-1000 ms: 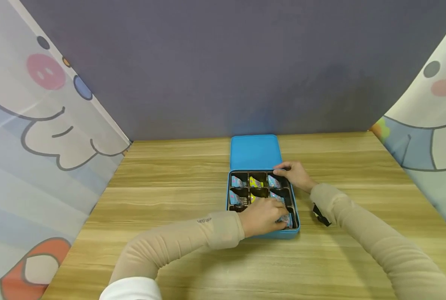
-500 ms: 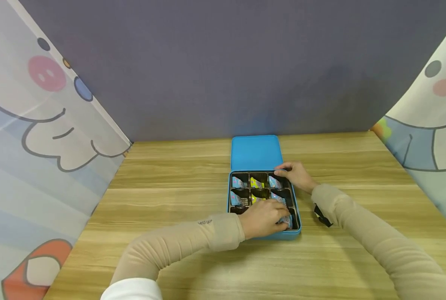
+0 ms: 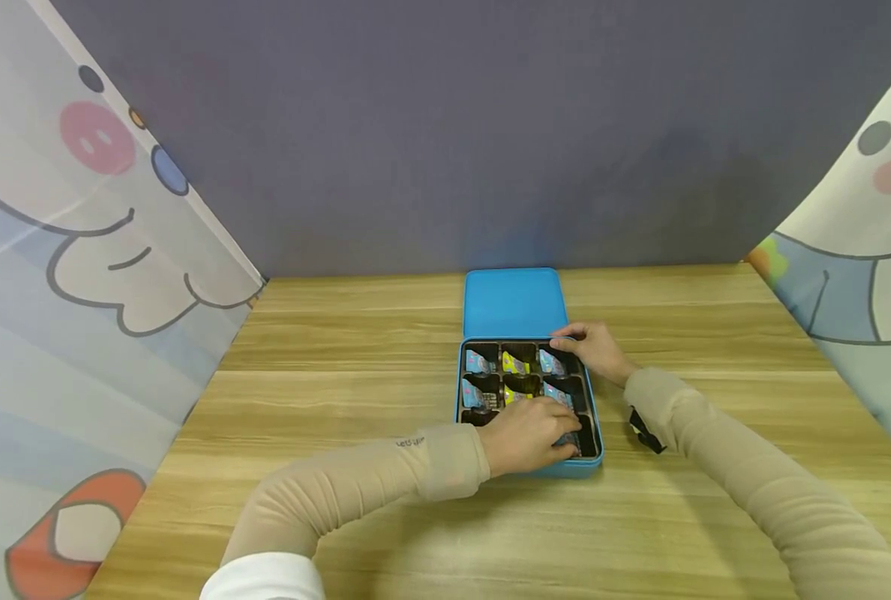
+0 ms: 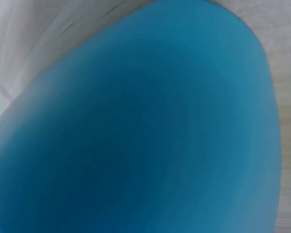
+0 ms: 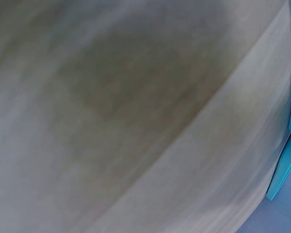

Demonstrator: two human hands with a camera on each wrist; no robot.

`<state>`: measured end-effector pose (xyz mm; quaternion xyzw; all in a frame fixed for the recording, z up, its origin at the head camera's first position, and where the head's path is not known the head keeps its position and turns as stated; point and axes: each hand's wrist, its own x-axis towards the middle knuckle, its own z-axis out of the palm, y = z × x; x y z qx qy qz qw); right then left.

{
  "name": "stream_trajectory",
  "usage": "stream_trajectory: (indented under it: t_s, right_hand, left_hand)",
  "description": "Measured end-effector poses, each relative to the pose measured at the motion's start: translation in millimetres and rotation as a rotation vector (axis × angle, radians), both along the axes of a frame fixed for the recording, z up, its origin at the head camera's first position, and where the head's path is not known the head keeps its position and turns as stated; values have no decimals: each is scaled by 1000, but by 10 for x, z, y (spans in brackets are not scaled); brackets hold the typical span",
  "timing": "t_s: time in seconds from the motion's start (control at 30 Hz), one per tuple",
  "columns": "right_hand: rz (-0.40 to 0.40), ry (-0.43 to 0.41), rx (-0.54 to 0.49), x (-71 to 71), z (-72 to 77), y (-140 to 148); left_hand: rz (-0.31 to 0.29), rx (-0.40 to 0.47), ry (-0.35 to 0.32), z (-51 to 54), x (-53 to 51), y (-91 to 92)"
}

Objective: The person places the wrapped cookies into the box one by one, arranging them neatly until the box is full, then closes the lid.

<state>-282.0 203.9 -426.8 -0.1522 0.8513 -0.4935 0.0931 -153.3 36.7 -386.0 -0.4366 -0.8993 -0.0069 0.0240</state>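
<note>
A blue hinged box (image 3: pixel 573 470) lies with its lid (image 3: pixel 515 302) folded back; a dark divided tray sits inside. Blue and yellow wrapped packets stand in its compartments, among them a yellow packet (image 3: pixel 516 364) in the back row. My left hand (image 3: pixel 529 435) reaches across the front row, its fingers and thumb around a blue packet (image 3: pixel 568 440) in the front right compartment; most of that packet is hidden. At the back right corner, my right hand (image 3: pixel 598 348) grips the rim between thumb and fingers. Close and blurred, the box's side (image 4: pixel 150 126) fills the left wrist view.
The wooden table (image 3: pixel 340 358) extends around the box. A grey panel (image 3: pixel 445 142) stands behind it, with cartoon-printed sheets (image 3: pixel 77 275) at both sides. A black strap (image 3: pixel 646 431) hangs below the right wrist.
The blue packet under my left fingers has shifted a little left, and more of the dark compartment shows beside it. My right hand keeps its place on the rim.
</note>
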Motion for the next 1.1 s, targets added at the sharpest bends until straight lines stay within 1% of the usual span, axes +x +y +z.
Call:
stream_trajectory:
  t_s: [0.27, 0.47, 0.6, 0.73, 0.87, 0.97, 1.1]
  right_hand:
    - [1, 2, 10, 3, 38, -8]
    - [8, -10, 8, -3, 39, 6]
    - [7, -14, 10, -8, 38, 13]
    - [7, -1, 17, -23, 29, 3]
    - [5, -3, 16, -30, 22, -7]
    - [8, -2, 11, -26, 21, -10]
    - [26, 6, 26, -8, 33, 3]
  left_hand:
    - [-4, 25, -38, 17, -27, -11]
    - [-45, 8, -121, 60, -53, -48]
    - [-54, 20, -146, 93, -59, -85]
    - [-39, 52, -170, 151, -53, -143]
    - [7, 94, -212, 201, -58, -238]
    - [34, 140, -231, 224, -64, -325]
    - [41, 200, -237, 232, -69, -437]
